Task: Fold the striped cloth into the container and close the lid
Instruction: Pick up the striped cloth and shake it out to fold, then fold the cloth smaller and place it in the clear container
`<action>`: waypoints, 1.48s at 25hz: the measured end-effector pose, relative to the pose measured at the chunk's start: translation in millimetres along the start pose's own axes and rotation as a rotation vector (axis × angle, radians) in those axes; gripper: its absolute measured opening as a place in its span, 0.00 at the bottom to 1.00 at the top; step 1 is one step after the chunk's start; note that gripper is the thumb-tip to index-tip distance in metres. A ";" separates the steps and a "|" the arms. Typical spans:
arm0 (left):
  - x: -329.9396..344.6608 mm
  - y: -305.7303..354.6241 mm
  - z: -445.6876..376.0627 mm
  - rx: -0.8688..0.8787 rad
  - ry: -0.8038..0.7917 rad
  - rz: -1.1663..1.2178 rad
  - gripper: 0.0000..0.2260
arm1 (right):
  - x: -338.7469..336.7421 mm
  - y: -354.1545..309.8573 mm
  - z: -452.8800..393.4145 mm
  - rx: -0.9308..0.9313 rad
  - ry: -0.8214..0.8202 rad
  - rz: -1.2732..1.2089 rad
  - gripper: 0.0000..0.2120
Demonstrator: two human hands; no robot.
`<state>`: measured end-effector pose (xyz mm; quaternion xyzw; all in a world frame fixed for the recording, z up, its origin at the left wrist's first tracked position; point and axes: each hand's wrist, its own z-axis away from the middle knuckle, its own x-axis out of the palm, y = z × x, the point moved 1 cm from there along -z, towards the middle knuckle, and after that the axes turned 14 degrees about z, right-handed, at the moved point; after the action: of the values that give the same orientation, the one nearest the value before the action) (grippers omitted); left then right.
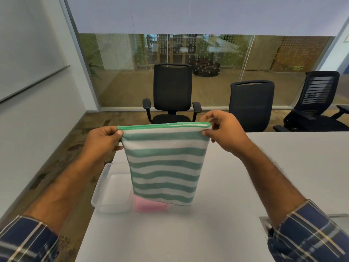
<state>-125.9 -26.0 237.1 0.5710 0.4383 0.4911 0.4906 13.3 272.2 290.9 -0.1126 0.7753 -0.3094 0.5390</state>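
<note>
A green-and-white striped cloth (165, 163) hangs in the air above the table, stretched flat by its top edge. My left hand (103, 139) pinches its top left corner. My right hand (224, 129) pinches the top right corner. Below and to the left, a clear plastic container (105, 193) stands open on the white table (245, 186), partly hidden behind the cloth. A pink flat piece (151, 207), possibly the lid, lies just right of the container under the cloth's lower edge.
The table's left edge runs close beside the container, with patterned carpet below. Three black office chairs (171, 95) stand beyond the table before a glass wall. A grey cable hatch (264, 222) is set into the table at the right.
</note>
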 end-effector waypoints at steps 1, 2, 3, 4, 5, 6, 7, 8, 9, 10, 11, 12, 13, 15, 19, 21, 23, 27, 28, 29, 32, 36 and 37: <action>2.5 -4.5 -2.4 -0.017 -0.011 0.004 0.08 | 2.0 6.3 -1.1 0.016 -0.011 -0.016 0.20; 5.3 -8.7 -5.3 -0.034 -0.019 0.020 0.08 | 4.1 11.9 -2.6 0.025 -0.024 -0.014 0.21; 8.2 -12.8 -7.9 -0.053 -0.025 0.034 0.07 | 6.3 17.0 -3.4 0.029 -0.032 0.007 0.19; 11.5 -16.4 -10.5 -0.073 -0.026 0.042 0.07 | 8.1 22.0 -4.8 0.035 -0.029 0.036 0.14; 16.2 -20.3 -12.8 -0.092 -0.025 0.037 0.08 | 9.5 27.8 -5.8 0.047 -0.015 0.057 0.09; 21.4 -23.1 -14.7 -0.102 -0.024 0.025 0.08 | 10.7 33.2 -6.9 0.062 0.006 0.063 0.05; 28.0 -25.1 -16.3 -0.105 -0.026 0.010 0.09 | 12.0 38.3 -8.0 0.076 0.032 0.059 0.03; 35.3 -26.7 -17.4 -0.102 -0.034 -0.002 0.09 | 12.8 43.4 -9.2 0.094 0.057 0.049 0.02; 42.9 -27.5 -18.4 -0.095 -0.046 -0.005 0.09 | 12.7 47.7 -10.3 0.110 0.080 0.029 0.02; 50.4 -28.7 -19.0 -0.088 -0.058 0.003 0.09 | 12.5 52.0 -11.2 0.127 0.100 0.001 0.02; 57.2 -28.9 -19.1 -0.080 -0.067 0.020 0.08 | 11.5 55.4 -12.0 0.139 0.123 -0.026 0.02; 63.0 -29.3 -19.5 -0.071 -0.072 0.037 0.08 | 10.4 59.0 -12.7 0.143 0.152 -0.036 0.02; 67.8 -30.4 -19.7 -0.059 -0.079 0.055 0.08 | 9.0 63.0 -12.9 0.137 0.183 -0.030 0.02; 72.0 -36.3 -19.2 -0.037 -0.103 0.083 0.09 | 6.5 71.9 -11.0 0.101 0.207 -0.014 0.03; 59.6 -64.0 -8.8 -0.050 -0.176 0.029 0.10 | 14.4 96.8 7.2 0.041 0.025 -0.164 0.03; 48.6 -86.7 3.2 -0.105 -0.217 -0.010 0.09 | 25.7 110.8 20.1 0.046 -0.095 -0.221 0.05; 34.1 -113.1 19.8 -0.188 -0.242 -0.063 0.07 | 40.4 122.1 34.5 0.053 -0.231 -0.262 0.05; 2.3 -157.5 63.3 -0.374 -0.281 -0.153 0.06 | 76.3 138.8 64.9 0.151 -0.594 -0.224 0.06; -3.0 -166.6 72.6 -0.424 -0.290 -0.174 0.06 | 85.6 143.8 71.3 0.184 -0.678 -0.214 0.06; -7.6 -175.1 80.2 -0.470 -0.299 -0.193 0.06 | 94.6 148.7 76.8 0.215 -0.742 -0.212 0.06; -16.0 -194.2 95.5 -0.590 -0.321 -0.225 0.06 | 116.3 164.4 90.4 0.315 -0.866 -0.233 0.06; -16.7 -209.4 100.9 -0.683 -0.370 -0.279 0.07 | 137.7 185.6 101.3 0.449 -0.924 -0.314 0.06; -13.7 -211.8 98.7 -0.686 -0.350 -0.277 0.07 | 141.9 191.6 102.0 0.484 -0.890 -0.345 0.05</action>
<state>-33.9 -23.7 21.9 0.3849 0.2316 0.4335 0.7812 80.2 313.6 43.8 -0.2313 0.3487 -0.4857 0.7674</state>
